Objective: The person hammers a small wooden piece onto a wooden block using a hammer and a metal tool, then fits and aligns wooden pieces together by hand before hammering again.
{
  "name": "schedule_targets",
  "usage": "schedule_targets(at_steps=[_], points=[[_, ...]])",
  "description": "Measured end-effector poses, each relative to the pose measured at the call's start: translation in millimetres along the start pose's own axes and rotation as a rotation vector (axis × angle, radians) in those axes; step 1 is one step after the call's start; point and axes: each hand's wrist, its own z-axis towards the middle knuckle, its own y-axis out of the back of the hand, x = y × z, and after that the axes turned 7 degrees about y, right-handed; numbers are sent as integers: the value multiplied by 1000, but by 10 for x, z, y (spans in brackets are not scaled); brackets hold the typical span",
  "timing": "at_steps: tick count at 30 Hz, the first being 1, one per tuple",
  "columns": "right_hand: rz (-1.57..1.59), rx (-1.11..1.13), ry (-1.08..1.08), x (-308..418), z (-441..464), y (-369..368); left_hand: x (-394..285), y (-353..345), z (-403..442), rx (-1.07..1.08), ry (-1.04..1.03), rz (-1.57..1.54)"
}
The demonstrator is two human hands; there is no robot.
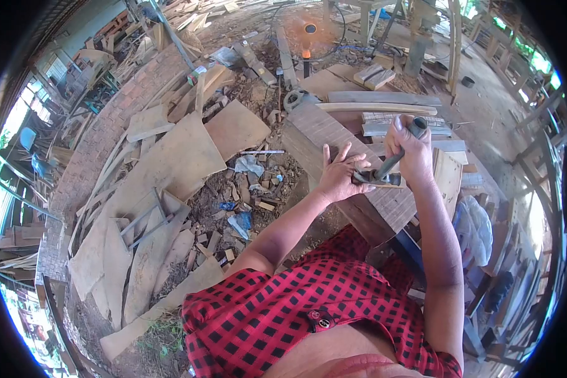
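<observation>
A thick wooden beam [340, 135] runs diagonally below both hands. My right hand [411, 148] is wrapped round the upper part of a grey metal bar tool [394, 162], whose round end shows above the fist. My left hand [343, 176] lies on the beam beside the tool's lower end, its fingers spread and pointing forward. A dark metal fitting [378, 179] sits at the foot of the tool, next to the left thumb. What lies under the left palm is hidden.
An orange fan [310, 39] stands ahead. Flat boards [164, 157] and wood scraps [264, 205] cover the ground at left. Planks [384, 98] lie beyond the beam, and a clear plastic bag [474, 230] hangs at right. A brick strip [85, 142] runs along the far left.
</observation>
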Motion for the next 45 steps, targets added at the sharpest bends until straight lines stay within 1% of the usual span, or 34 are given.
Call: schedule_targets(at_steps=[2, 4, 5, 7, 8, 10, 11, 12, 14, 15, 16, 18, 19, 20, 22, 29, 33, 36, 39, 41, 42, 44, 45], points=[[15, -4, 0, -8, -21, -3, 43, -26, -1, 20, -24, 15], [-70, 29, 15, -14, -29, 0, 82, -31, -12, 7, -93, 37], [-68, 26, 17, -16, -23, -2, 109, -25, -7, 9, -96, 39], [-51, 13, 17, -18, -20, -7, 136, 23, -6, 118, -120, 4], [-52, 11, 19, -14, -21, -9, 132, 46, -27, 118, -123, 3], [-62, 18, -4, -8, -23, -5, 84, 82, -125, -77, -134, -51], [-70, 20, 10, -1, -28, 1, 139, -10, -231, -117, -88, 50], [-77, 11, 13, 20, -22, 1, 156, -133, -311, -113, -98, 43], [-81, 2, -20, 40, -37, -2, 137, -353, -480, -436, 105, -133], [-120, 26, -8, 15, -39, 8, 68, -422, -530, -431, 157, -162], [-123, 15, -22, 4, -30, 9, 18, -493, -529, -416, 165, -169], [-117, 3, -14, 9, -17, 14, -52, -622, -489, -481, 311, -226], [-123, 21, -5, 2, -7, 30, -67, -624, -481, -498, 297, -212], [-136, 5, -22, 13, -17, 38, -82, -633, -491, -477, 304, -227], [-154, 22, -48, 60, -3, 22, -82, -634, -471, -451, 331, -136], [-107, 50, -44, 62, 66, 50, -56, -676, -462, -502, 278, -148], [-49, 57, -23, 19, 93, 58, -101, -641, -457, -489, 305, -141], [-102, 21, -43, 7, 89, 52, -115, -651, -463, -461, 348, -138], [-75, 70, -16, 36, 72, 9, -86, -607, -482, -452, 306, -112], [-105, 58, -22, 42, 71, 15, -11, -505, -483, -453, 105, -26], [-114, 44, -32, 46, 74, 14, 27, -395, -429, -453, 100, -35], [-130, 48, -44, 35, 82, -1, 31, -106, -240, -171, -2, -14], [-143, 67, -59, 16, 98, -7, 0, -43, -146, -175, -17, -39]])
